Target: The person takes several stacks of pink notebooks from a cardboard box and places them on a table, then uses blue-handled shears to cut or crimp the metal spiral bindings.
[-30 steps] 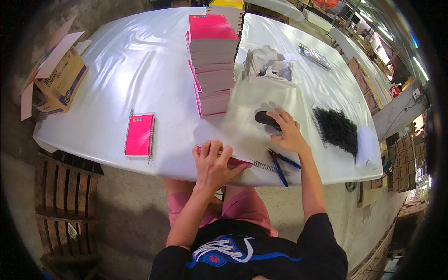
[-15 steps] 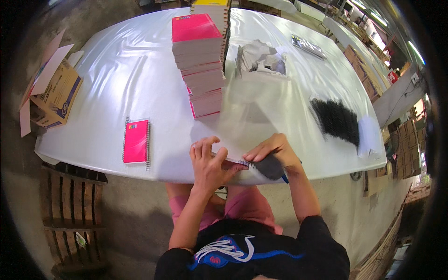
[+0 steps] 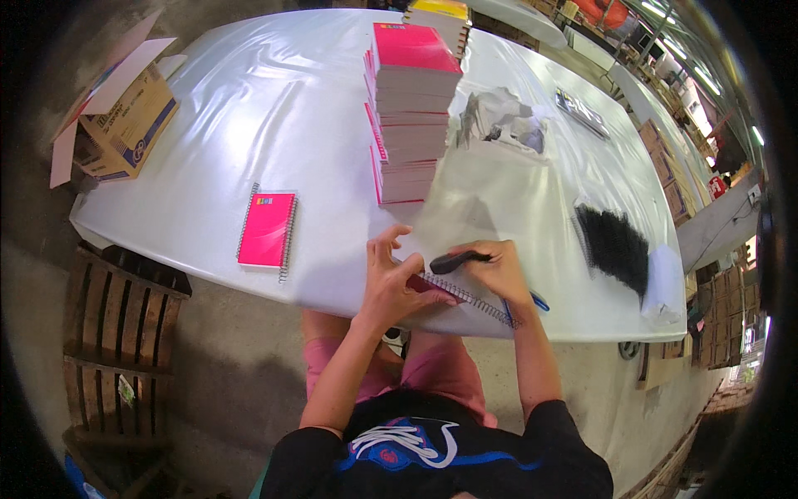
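At the table's near edge, my left hand [image 3: 389,283] is closed on a pink-covered notebook [image 3: 424,285], thumb along its near side. A dark wire spiral coil [image 3: 478,303] runs along the notebook's edge and sticks out to the right, below my right hand. My right hand [image 3: 497,270] is closed on a flat, black, rounded pad-like piece [image 3: 453,261], held just above the coil; its exact kind is unclear. Beside my right wrist lies a blue-handled tool [image 3: 540,303], partly hidden by the arm. To the left lies a pink spiral notebook [image 3: 267,230], its coil end protruding.
A tall stack of pink-covered books [image 3: 407,91] stands mid-table, with yellow-covered notebooks [image 3: 440,12] behind it. Crumpled paper [image 3: 503,116] and a dark packet [image 3: 582,114] lie farther right. Black coils [image 3: 613,245] are heaped at the right. An open carton [image 3: 129,125] stands at the far left.
The view has shifted, so the table's things appear moved. My right hand has lifted and turned the black piece away from the coil, which now shows sticking out to the right.
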`<state>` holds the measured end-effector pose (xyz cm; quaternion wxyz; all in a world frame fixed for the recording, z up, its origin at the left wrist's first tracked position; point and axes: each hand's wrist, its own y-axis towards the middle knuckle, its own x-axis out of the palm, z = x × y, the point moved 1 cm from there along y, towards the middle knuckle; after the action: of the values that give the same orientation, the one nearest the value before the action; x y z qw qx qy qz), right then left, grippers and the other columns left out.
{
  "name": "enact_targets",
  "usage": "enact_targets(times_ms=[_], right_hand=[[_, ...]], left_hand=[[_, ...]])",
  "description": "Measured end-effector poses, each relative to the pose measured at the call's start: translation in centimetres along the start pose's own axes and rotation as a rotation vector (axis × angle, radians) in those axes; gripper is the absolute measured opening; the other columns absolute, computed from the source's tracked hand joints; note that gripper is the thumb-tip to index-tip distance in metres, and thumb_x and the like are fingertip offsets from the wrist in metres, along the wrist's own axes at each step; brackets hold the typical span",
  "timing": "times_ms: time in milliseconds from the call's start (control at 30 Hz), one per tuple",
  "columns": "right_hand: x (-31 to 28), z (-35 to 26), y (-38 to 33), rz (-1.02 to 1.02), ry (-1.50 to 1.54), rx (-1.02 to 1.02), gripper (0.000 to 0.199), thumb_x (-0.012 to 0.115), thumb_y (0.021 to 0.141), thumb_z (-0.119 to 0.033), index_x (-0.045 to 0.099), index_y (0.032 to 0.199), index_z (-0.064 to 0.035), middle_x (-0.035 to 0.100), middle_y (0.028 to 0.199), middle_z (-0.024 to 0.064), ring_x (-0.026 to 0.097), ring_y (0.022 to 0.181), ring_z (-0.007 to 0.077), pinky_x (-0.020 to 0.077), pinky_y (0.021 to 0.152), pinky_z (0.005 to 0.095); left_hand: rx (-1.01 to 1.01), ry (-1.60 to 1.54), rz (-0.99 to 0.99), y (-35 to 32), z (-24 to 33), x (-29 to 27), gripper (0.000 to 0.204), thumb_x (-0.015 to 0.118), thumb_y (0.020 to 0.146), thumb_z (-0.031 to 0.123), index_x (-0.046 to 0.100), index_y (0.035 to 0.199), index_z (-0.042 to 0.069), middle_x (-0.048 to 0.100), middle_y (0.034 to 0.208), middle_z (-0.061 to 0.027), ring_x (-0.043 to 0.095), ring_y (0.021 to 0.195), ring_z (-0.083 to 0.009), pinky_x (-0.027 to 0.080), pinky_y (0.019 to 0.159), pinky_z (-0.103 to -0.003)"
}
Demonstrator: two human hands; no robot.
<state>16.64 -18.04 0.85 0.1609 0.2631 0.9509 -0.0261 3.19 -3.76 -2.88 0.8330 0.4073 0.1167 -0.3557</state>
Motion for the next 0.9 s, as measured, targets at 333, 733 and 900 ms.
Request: enact_targets(times_ms=[333,733,900], right_hand=[[1.4,-1.4,0.6,-0.072,0.004,-0.236,0.025,0.058,0.071,0.004,0.071,0.092,0.0017,0.072,0.088,0.0099,0.067,0.079,0.015,0.0515,0.075,0.0257],[2.6,-2.9,3.1,-0.088,-0.161,-0.14,0.03,0.059,0.07,0.004,0.072,0.096,-0.0048,0.07,0.081,0.0115,0.064,0.073,0.0127,0.049,0.072,0.025],[0.8,-0.8,3.2,0.106,-0.275,-0.014,0.03,0.058,0.07,0.002,0.072,0.096,-0.0051,0.067,0.073,0.0116,0.059,0.066,0.0123,0.0475,0.064,0.0248]], left_hand=[[-0.195,-0.363,0.083,-0.5,-2.5,1.0,0.088,0.095,0.035,0.036,0.036,0.093,0.007,0.034,0.108,-0.0114,0.042,0.085,-0.0199,0.041,0.071,-0.029],[-0.371,-0.579,0.011,-0.7,-4.2,1.9,0.093,0.096,0.036,0.035,0.032,0.096,0.004,0.033,0.104,-0.013,0.04,0.098,-0.0251,0.041,0.081,-0.031],[-0.121,-0.397,0.011,0.0,-2.6,1.0,0.086,0.093,0.047,0.035,0.031,0.096,0.004,0.033,0.106,-0.0142,0.04,0.099,-0.0263,0.039,0.084,-0.031]])
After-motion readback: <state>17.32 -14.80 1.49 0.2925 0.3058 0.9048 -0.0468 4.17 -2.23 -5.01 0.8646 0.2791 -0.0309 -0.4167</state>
